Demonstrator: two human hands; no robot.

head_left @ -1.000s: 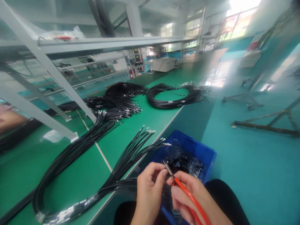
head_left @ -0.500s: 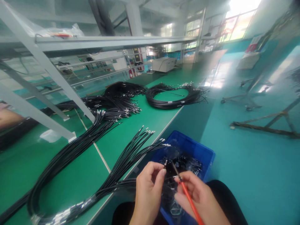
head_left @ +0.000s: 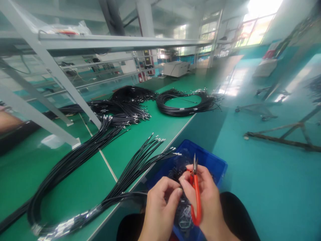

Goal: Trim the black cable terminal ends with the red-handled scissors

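My left hand (head_left: 162,204) is closed in a pinch over the blue crate, on a black cable (head_left: 135,195) that runs in from the bench. The cable's tip is hidden behind my fingers. In my right hand (head_left: 207,197) I hold red-handled snips (head_left: 197,197), their pointed metal blades up and close together. My right thumb and forefinger come together near my left fingertips; whatever lies between them is too small to make out. Beside my hands, a bundle of black cables (head_left: 125,174) with silvery end fittings lies on the green bench, its ends reaching over the edge.
Below my hands stands a blue crate (head_left: 220,164) with clear plastic bags and small dark parts. A coiled cable bundle (head_left: 175,110) and more cable heaps (head_left: 132,95) lie farther along the bench. A grey shelf frame (head_left: 67,85) rises at left, near another person's arm (head_left: 10,122).
My right hand has turned the snips from slanting to nearly upright and moved in against my left hand. The cable tip that showed at my left fingers is now hidden.
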